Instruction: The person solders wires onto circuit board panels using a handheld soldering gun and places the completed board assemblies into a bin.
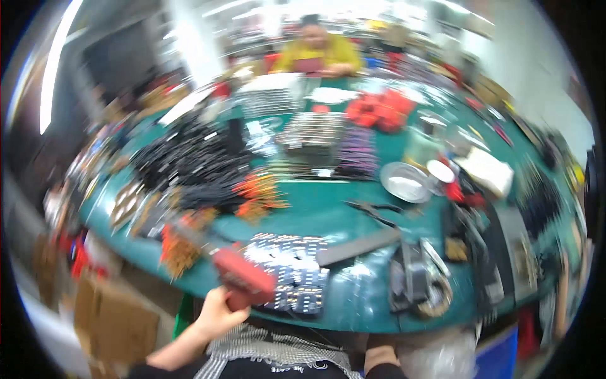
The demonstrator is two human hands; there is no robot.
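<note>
The picture is motion-blurred. My left hand (218,312) comes up from the lower edge and grips a red tool (243,278) with a long dark shaft pointing up-left over the green table (328,211). The tool hangs just left of a batch of small dark parts in rows (293,268). Only a small part of my right hand (380,357) shows at the bottom edge, under the table rim; what it holds is hidden.
Heaps of black cable pieces (183,158), orange parts (259,196), a red pile (379,107), a round metal dish (406,182), pliers (372,210), a dark flat bar (356,247) and a bench fixture (416,278) lie about. Another person in yellow (315,54) sits at the far side. Cardboard boxes (117,322) stand lower left.
</note>
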